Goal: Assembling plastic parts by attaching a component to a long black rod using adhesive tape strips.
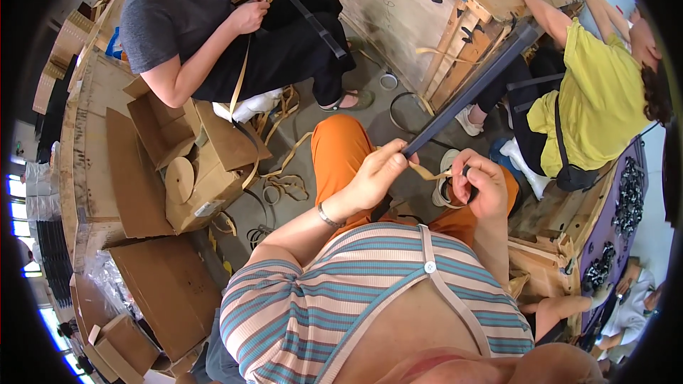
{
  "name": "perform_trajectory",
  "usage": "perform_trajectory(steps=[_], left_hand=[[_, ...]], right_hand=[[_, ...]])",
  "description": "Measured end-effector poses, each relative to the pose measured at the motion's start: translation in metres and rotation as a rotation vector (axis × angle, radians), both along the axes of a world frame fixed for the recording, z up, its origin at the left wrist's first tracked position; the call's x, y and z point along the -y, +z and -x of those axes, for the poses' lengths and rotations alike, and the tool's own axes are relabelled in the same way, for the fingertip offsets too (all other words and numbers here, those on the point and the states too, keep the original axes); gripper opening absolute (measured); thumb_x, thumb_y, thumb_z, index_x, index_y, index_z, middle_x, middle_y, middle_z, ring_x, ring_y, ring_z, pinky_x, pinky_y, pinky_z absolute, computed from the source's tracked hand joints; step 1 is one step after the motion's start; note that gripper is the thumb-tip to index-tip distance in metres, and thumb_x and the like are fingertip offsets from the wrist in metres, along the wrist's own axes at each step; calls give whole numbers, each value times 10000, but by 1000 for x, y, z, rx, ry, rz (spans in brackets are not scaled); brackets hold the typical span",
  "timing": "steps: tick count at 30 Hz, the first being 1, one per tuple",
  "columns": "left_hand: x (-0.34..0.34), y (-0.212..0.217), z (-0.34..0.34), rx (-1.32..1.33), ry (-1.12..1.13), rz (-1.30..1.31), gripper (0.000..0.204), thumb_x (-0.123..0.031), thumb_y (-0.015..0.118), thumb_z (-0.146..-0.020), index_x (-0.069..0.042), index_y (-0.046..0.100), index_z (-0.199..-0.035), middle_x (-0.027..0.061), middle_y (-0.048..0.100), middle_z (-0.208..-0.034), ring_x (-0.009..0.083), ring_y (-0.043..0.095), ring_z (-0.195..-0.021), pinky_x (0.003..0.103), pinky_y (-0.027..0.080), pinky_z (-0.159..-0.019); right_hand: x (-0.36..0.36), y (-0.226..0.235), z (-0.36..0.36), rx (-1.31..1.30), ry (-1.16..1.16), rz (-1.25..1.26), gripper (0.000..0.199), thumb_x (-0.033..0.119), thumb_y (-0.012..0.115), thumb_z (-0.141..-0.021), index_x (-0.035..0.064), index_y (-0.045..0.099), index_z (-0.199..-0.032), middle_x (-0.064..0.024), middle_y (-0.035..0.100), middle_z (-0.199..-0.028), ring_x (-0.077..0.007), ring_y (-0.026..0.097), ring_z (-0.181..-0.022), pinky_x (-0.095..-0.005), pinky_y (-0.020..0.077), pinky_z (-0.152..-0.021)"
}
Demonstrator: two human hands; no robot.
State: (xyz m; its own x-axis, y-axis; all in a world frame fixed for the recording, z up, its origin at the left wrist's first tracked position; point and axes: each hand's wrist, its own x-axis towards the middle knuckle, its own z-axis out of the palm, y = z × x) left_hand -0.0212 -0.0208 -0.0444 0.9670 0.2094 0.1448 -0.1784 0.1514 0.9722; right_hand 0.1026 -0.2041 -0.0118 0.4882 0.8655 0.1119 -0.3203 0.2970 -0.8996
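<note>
Fingers of left hand [380,171] clamp long dark flat bar [473,85]; right hand [478,185] pinches tan strap [427,173].

A: Long bar [469,92] in the left hand [377,174]?
B: Looked like dark matt plastic or metal, smooth. Tan strap [427,172] by the right hand [484,186] was flat, papery, dull.
A: Around it?
B: Rough bare-wood crate [398,21], matt brown cardboard boxes [192,171], worn concrete floor [370,107].
</note>
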Motion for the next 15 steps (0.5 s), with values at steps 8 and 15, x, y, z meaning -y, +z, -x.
perform_trajectory(steps=[8, 15], left_hand=[[-14, -2, -13, 64, -172, 171, 217, -268, 494, -915, -52, 480, -897, -5, 481, -738, 52, 446, -633, 194, 369, -555], [-21, 36, -46, 58, -397, 236, 216, -258, 489, -917, -43, 497, -926, 44, 544, -717, 76, 453, -513, 186, 354, -467]], right_hand=[[-2, 6, 4, 90, -132, 121, 210, 107, 449, -892, -59, 569, -843, -130, 565, -968, -97, 535, -583, -193, 413, -466], [-4, 33, -10, 348, -205, 172, 192, 73, 502, -867, -74, 608, -806, -119, 556, -1040, -73, 523, -564, -176, 401, -480]])
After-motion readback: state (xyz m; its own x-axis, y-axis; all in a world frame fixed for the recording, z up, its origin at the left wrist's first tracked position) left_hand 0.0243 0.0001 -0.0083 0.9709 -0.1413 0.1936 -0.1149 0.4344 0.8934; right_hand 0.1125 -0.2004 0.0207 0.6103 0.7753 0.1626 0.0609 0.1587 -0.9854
